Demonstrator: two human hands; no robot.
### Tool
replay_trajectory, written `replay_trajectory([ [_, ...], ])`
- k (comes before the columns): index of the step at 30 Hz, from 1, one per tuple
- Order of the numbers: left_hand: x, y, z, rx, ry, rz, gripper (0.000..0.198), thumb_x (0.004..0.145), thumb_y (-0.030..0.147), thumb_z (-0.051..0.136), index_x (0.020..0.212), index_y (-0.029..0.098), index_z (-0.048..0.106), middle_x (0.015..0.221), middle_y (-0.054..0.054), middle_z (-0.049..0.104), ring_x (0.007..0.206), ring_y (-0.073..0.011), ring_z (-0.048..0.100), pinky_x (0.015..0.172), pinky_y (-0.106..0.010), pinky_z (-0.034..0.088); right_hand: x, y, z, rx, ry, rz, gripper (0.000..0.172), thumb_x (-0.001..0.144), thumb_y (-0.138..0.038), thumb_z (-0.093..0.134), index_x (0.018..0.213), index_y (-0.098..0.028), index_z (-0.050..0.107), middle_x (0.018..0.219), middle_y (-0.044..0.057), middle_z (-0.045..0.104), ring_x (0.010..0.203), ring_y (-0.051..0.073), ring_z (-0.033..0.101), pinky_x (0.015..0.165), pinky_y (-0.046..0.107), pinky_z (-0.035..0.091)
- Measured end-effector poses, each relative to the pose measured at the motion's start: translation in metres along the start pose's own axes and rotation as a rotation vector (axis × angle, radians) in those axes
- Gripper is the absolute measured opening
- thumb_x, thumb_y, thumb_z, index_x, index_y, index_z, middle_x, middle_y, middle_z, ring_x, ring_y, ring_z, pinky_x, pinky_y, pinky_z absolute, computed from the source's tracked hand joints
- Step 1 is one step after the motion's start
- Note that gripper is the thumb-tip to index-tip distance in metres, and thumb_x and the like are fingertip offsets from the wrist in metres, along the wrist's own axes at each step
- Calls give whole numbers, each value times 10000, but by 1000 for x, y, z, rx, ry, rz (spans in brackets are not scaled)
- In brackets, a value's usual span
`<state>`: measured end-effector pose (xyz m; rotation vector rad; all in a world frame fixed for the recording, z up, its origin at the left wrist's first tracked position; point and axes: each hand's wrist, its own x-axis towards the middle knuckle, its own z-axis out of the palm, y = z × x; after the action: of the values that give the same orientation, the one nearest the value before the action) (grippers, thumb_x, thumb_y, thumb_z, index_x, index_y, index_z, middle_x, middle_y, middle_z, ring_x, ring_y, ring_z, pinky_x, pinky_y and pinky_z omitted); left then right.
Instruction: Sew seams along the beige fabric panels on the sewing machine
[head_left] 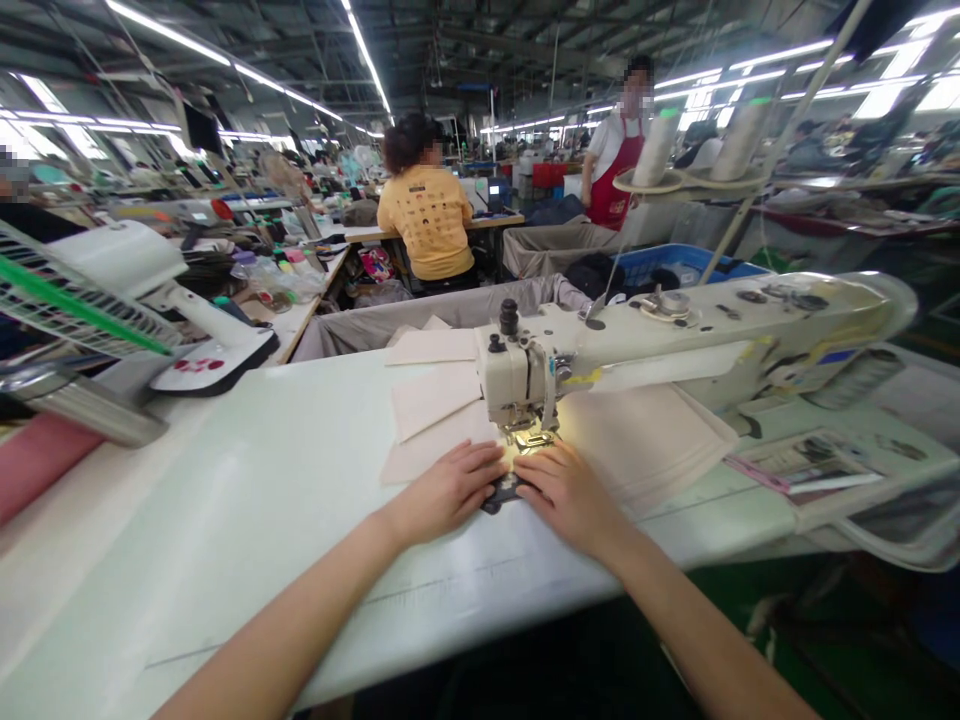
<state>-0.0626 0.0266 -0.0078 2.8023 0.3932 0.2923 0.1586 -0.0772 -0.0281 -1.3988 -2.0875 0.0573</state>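
Note:
A cream sewing machine [637, 335] stands on the pale table, its small lamp lighting the presser foot [534, 438]. My left hand [446, 490] lies just left of the foot, fingers stretched forward over cream fabric. On the other side, my right hand [570, 495] rests with its fingers extended flat close to the foot. Between my fingertips shows the dark metal plate [506, 488]. Cream fabric pieces [439, 400] lie overlapping left of the machine head. A larger folded cream fabric panel [649, 440] spreads under the machine arm. The fabric edge beneath my fingers is mostly hidden.
A white fan [127, 260] and a steel flask [97, 400] stand at the left. Behind the table is a grey cloth-lined bin [360, 325]. Thread cones [656, 148] stand above a blue crate [686, 262]. A yellow-shirted person [426, 220] sits ahead; an aproned person [619, 165] stands farther right.

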Motion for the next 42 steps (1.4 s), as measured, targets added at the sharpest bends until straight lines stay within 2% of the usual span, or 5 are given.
replay_trajectory([
  [8,18,-29,-5,-13,42,21,393,1035,249,416,1395,188,563,1430,-142,546,1331,-270,499,1153,-482,385,6,10,0,-53,69,55,146,972,-221,568,1021,-209,704,1044,64,736,981,234,624,904,414,485],
  [18,17,-22,-6,71,11,-61,410,1040,256,398,1430,206,512,1471,-125,513,1379,-277,450,1173,-533,328,-7,33,-12,-364,212,385,60,890,-228,598,928,-195,565,955,107,610,918,293,552,817,424,470],
  [26,12,0,18,223,95,-335,493,1031,403,445,1477,193,450,1469,-147,518,1379,-333,436,1121,-578,349,-7,44,-16,-162,276,383,187,940,-330,539,794,-217,567,845,76,621,839,259,572,777,398,478],
  [36,32,-38,-4,286,111,-498,504,993,420,525,1430,174,470,1505,-193,472,1406,-403,399,1093,-692,301,-17,54,-19,27,282,388,353,960,-447,517,769,-210,697,925,90,707,904,255,634,857,410,502],
  [42,20,18,8,266,185,-385,324,944,225,556,1263,176,582,1304,-138,630,1298,-315,525,1170,-580,288,-19,66,-16,110,329,421,401,921,-514,520,710,-221,697,891,88,730,857,253,666,841,407,515],
])
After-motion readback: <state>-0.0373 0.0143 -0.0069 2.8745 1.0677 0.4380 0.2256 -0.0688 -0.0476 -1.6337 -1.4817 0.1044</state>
